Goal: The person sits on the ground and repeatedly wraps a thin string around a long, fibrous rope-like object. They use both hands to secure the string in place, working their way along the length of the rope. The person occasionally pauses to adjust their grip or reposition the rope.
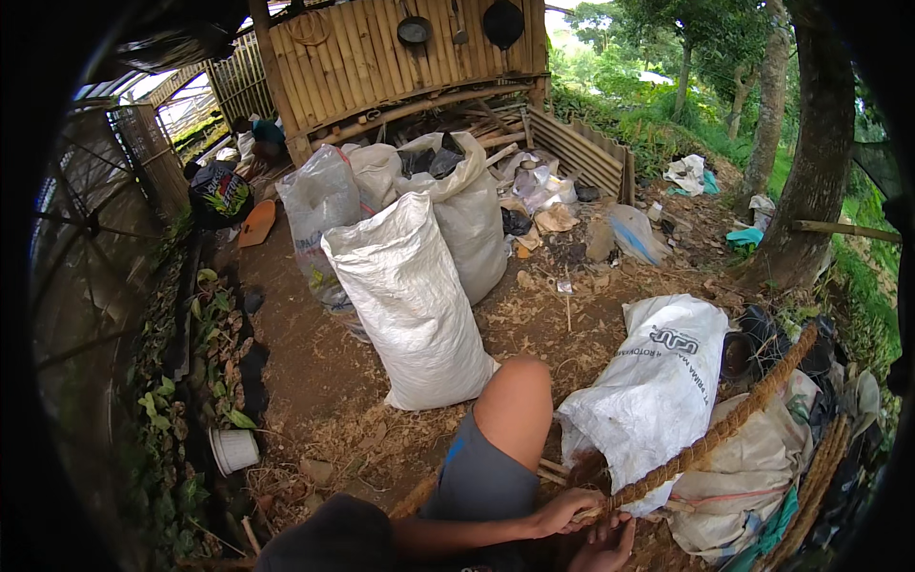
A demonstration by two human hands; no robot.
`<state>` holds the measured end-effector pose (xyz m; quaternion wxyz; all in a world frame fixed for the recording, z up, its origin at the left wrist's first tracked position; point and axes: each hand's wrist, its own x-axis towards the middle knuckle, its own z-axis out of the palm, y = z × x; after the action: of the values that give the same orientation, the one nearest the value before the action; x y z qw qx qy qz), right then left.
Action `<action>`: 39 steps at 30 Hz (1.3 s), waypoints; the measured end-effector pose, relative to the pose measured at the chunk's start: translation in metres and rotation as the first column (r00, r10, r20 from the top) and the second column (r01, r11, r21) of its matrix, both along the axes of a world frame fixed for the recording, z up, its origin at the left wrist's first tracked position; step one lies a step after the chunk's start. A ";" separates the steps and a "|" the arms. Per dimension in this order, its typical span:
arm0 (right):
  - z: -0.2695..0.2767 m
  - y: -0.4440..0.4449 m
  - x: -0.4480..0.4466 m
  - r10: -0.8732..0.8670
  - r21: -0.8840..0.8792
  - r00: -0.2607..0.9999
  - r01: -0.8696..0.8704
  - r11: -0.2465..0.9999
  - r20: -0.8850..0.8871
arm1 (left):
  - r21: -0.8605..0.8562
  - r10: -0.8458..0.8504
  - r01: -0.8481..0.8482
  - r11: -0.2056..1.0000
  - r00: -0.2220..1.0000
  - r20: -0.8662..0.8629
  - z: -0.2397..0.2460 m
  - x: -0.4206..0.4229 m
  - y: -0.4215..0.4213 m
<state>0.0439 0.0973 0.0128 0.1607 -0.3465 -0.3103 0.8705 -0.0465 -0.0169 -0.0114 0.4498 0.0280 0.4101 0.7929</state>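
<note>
My left hand (568, 511) is closed around the lower end of a thick brown fibre rope (722, 429), which looks like coir. From there the rope slants up and to the right. Just below that end is my right hand (607, 547), its fingers bent and fingertips against or very near the rope; whether they grip it is not clear. Behind the rope lies a white woven sack (647, 386) bearing print, with brown fibre at its mouth. My bent knee (518, 393) rises left of the hands.
An upright white woven sack (411, 307) stands ahead, with a filled sack (465, 214) and a clear plastic bag (322, 193) behind it. At right lie a beige sack (743, 472) and more rope (811, 486). A white pot (234, 450) lies left; a tree trunk (815, 157) stands right.
</note>
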 end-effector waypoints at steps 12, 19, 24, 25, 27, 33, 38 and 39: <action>0.015 -0.004 -0.008 -0.036 0.092 0.993 0.047 0.995 -0.115 | -0.107 0.008 -0.041 0.993 0.956 -0.294 0.032 0.005 0.012; 0.038 0.007 -0.003 0.084 0.234 0.989 -0.053 0.971 -0.125 | -0.272 -0.089 0.016 0.962 0.962 -0.257 0.050 0.002 0.024; 0.052 0.012 -0.004 0.122 0.261 0.982 -0.080 0.962 -0.147 | -0.243 -0.021 -0.028 0.970 0.980 -0.196 0.071 0.000 0.030; 0.054 0.013 -0.003 0.135 0.257 0.976 -0.088 0.962 -0.172 | -0.251 -0.003 -0.035 0.967 0.989 -0.149 0.075 0.000 0.030; 0.055 0.014 -0.004 0.154 0.290 0.961 -0.083 0.953 -0.228 | -0.260 -0.015 -0.032 0.965 0.984 -0.177 0.080 -0.002 0.031; 0.064 0.009 0.002 0.059 0.243 0.946 0.022 0.970 -0.320 | -0.267 -0.046 -0.054 0.962 0.934 -0.354 0.090 0.001 0.037; 0.070 0.016 0.006 0.059 0.239 0.928 0.033 0.970 -0.369 | -0.242 -0.048 -0.043 0.969 0.933 -0.358 0.095 0.001 0.038; 0.071 0.017 0.006 0.054 0.233 0.934 0.032 0.972 -0.354 | -0.245 -0.048 -0.044 0.969 0.933 -0.358 0.096 0.002 0.039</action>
<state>0.0501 0.1139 0.0838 0.2494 -0.1591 -0.3788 0.8769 -0.0450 0.0218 0.0844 0.3676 0.1169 0.5817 0.7161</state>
